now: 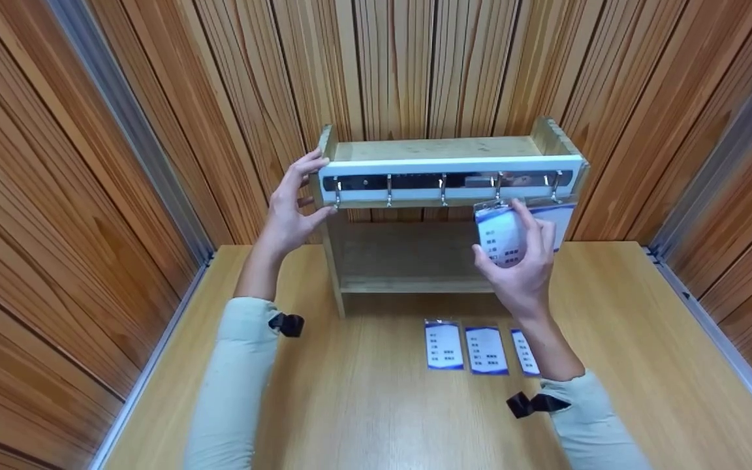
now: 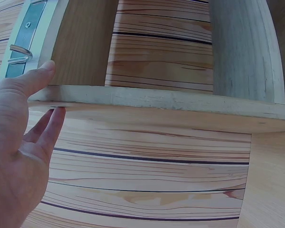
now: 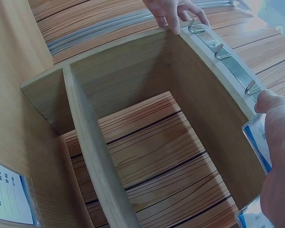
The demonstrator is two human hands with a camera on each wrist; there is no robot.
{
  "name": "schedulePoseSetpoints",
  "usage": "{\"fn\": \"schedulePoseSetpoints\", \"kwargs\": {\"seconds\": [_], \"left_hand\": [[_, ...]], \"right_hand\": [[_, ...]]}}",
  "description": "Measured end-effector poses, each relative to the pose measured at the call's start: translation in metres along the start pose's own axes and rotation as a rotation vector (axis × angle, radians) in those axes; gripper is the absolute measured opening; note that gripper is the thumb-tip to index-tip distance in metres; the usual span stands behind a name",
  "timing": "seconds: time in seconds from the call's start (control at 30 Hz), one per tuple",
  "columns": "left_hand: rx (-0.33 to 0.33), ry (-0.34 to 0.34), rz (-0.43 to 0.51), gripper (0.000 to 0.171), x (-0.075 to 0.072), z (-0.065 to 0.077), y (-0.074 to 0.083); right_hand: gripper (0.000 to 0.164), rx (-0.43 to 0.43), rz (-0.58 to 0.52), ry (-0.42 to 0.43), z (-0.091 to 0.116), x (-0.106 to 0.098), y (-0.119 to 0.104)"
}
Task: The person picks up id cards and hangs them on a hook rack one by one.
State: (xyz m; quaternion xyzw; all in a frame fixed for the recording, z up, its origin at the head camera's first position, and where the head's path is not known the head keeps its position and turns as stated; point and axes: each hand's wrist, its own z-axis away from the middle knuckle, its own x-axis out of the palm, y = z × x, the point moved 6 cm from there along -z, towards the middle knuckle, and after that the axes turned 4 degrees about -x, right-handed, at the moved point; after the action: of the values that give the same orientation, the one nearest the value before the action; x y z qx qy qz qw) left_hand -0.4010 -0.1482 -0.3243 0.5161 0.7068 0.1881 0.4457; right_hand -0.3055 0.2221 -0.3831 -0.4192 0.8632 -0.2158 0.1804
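Observation:
A wooden shelf [image 1: 408, 286] stands on the table, with a metal rail of several hooks [image 1: 443, 189] along its white front strip. My left hand [image 1: 288, 207] grips the shelf's left side at the top, with the thumb in front and fingers against the outer face, as the left wrist view shows. In my right hand [image 1: 525, 271] is a clear-sleeved name badge [image 1: 495, 230], pinched near the top and held just under the fourth hook. Behind that hand another badge [image 1: 565, 219] hangs at the rightmost hook, partly hidden. Whether the held badge is on its hook I cannot tell.
Three more badges lie in a row on the table before the shelf: a left one [image 1: 443, 346], a middle one [image 1: 486, 350], and a right one [image 1: 523, 350] partly covered by my right forearm. Wood-panelled walls [image 1: 121, 163] enclose the table [image 1: 363, 405].

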Motion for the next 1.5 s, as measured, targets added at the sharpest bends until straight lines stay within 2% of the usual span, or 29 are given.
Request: {"fn": "schedulePoseSetpoints", "kwargs": {"seconds": [0.37,0.73,1.2,1.43,1.5], "left_hand": [[-0.012,0.001,-0.010,0.073,0.001,0.001,-0.001],[0.006,0.003,-0.003,0.074,0.001,0.001,-0.001],[-0.012,0.004,-0.015,0.074,0.001,-0.001,0.001],[-0.007,0.011,-0.014,0.074,-0.001,0.000,0.001],[-0.006,0.009,-0.012,0.075,0.001,0.000,0.001]], "right_hand": [[0.082,0.024,0.016,-0.012,0.002,-0.002,0.000],[0.083,0.025,-0.007,-0.026,0.001,-0.001,0.002],[0.080,0.020,0.056,-0.063,-0.003,-0.004,0.005],[0.082,0.013,0.093,-0.135,-0.006,0.002,0.010],[0.082,0.006,0.089,-0.133,-0.004,0.002,0.012]]}}
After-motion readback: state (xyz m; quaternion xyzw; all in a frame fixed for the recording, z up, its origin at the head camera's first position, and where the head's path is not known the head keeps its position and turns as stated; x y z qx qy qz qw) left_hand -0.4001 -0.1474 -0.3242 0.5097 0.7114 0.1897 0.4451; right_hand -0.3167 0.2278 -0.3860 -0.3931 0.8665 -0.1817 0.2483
